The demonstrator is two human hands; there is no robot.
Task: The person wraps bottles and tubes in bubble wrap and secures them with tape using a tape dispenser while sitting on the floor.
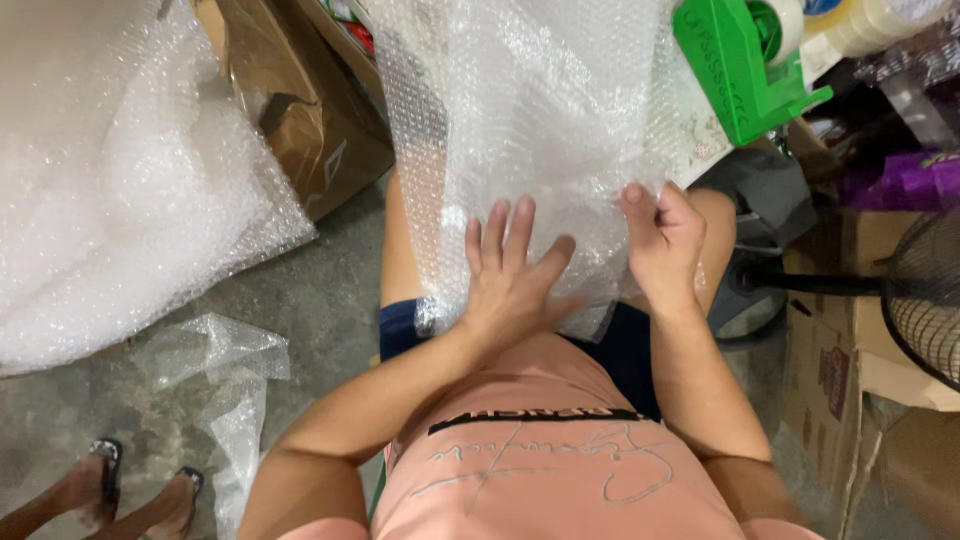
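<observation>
Concrete floor (330, 300) below, lap as surface: left hand (510, 285) flat, fingers spread, pins bubble wrap sheet (530, 110); right hand (662, 245) pinches its edge — keep it taut, probably.

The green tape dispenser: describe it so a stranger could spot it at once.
Start at the bubble wrap sheet across the person's lap and follow it to its upper right edge. There sits the tape dispenser, the only bright green plastic thing among brown boxes and purple packaging.
</observation>
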